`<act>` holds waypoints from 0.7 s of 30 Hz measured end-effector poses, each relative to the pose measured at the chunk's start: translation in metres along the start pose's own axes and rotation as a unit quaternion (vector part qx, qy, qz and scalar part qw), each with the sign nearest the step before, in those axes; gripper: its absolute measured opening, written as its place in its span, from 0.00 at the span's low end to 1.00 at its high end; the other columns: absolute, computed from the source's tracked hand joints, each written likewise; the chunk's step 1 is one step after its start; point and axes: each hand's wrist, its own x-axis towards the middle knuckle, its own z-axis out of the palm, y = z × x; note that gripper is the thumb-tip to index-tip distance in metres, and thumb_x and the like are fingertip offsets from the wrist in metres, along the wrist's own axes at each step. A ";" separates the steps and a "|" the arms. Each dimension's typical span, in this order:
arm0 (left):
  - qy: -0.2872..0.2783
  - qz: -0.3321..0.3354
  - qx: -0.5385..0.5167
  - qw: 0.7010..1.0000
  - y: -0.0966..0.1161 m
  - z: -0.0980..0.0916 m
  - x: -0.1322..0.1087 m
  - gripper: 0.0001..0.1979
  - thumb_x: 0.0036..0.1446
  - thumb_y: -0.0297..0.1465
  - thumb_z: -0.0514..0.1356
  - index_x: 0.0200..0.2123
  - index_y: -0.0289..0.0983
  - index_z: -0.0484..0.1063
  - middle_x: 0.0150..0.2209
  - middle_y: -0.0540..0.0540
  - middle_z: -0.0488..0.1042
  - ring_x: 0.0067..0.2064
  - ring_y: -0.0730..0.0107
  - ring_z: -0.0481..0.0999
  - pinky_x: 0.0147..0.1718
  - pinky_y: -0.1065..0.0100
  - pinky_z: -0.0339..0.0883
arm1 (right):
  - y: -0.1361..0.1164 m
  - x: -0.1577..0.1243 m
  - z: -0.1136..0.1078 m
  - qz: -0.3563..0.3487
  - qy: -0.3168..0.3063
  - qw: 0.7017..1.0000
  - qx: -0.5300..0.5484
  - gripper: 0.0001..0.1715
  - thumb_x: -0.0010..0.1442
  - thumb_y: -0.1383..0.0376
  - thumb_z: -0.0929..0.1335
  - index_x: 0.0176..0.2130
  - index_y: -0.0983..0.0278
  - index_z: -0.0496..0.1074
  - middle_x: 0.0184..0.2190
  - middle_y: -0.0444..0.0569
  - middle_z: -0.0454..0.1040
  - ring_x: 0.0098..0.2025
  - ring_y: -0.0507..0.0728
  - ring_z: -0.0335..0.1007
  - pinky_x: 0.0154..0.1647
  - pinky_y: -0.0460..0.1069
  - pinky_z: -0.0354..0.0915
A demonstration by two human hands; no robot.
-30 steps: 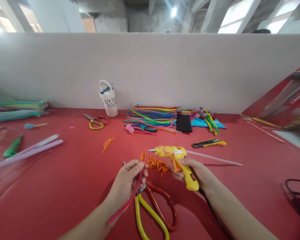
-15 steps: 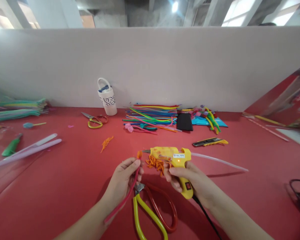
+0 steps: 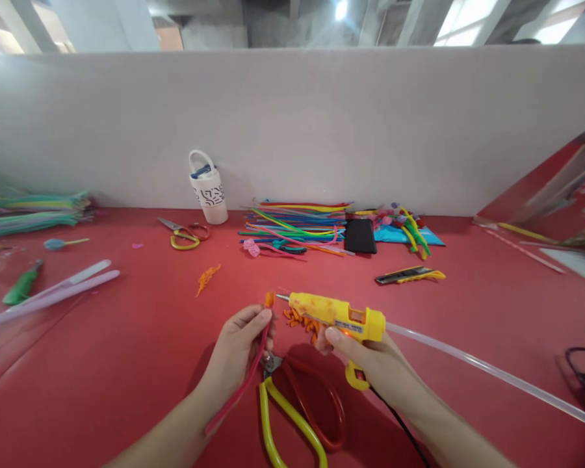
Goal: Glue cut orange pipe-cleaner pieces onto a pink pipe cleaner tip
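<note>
Between the thumb and fingers of my left hand (image 3: 241, 341) is a red pipe cleaner (image 3: 246, 383), its lower end trailing toward my forearm. Orange bits (image 3: 270, 299) cover its upper tip. My right hand (image 3: 361, 351) grips a yellow hot glue gun (image 3: 322, 309) by the handle, with its metal nozzle pointing left, close to the orange tip. A long clear glue stick (image 3: 487, 364) sticks out of the gun's back. Behind and below the gun lies a pile of small orange pieces (image 3: 302, 323). Large scissors with a yellow and a red handle (image 3: 290, 416) lie beneath my hands.
Across the back of the red table are a white tumbler (image 3: 209, 195), small scissors (image 3: 182, 235), colourful pipe cleaners (image 3: 297, 224) and a black flat object (image 3: 361, 236). A utility knife (image 3: 409, 275) lies to the right. Purple tongs-like strips (image 3: 63, 290) and a green-handled tool (image 3: 23, 286) are left.
My right hand has turned the glue gun, so its back end swings down and nearer, and the glue stick now slants toward the lower right. My left hand stays nearly in place.
</note>
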 end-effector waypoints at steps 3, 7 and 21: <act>-0.007 0.007 0.002 1.000 0.000 0.000 0.000 0.11 0.44 0.36 0.64 0.24 0.34 0.69 0.18 0.53 0.69 0.16 0.82 0.64 0.15 0.78 0.57 | -0.001 -0.001 0.001 0.006 0.001 1.000 -0.011 0.19 0.52 0.52 0.66 0.26 0.65 0.72 0.26 0.48 0.74 0.31 0.56 0.70 0.35 0.51 0.66; -0.011 0.007 0.007 1.000 -0.002 -0.001 -0.001 0.10 0.45 0.35 0.64 0.24 0.34 0.69 0.18 0.53 0.69 0.16 0.82 0.64 0.15 0.78 0.57 | -0.004 -0.001 0.002 0.019 0.019 0.999 -0.023 0.19 0.51 0.52 0.66 0.22 0.65 0.71 0.22 0.48 0.73 0.27 0.55 0.69 0.30 0.49 0.66; -0.015 0.018 0.019 1.000 -0.002 -0.001 -0.001 0.10 0.46 0.36 0.63 0.24 0.35 0.70 0.19 0.53 0.69 0.17 0.82 0.63 0.16 0.78 0.57 | -0.008 -0.002 0.004 0.060 0.017 0.995 -0.082 0.20 0.50 0.52 0.65 0.18 0.63 0.64 0.16 0.42 0.65 0.20 0.50 0.61 0.23 0.45 0.59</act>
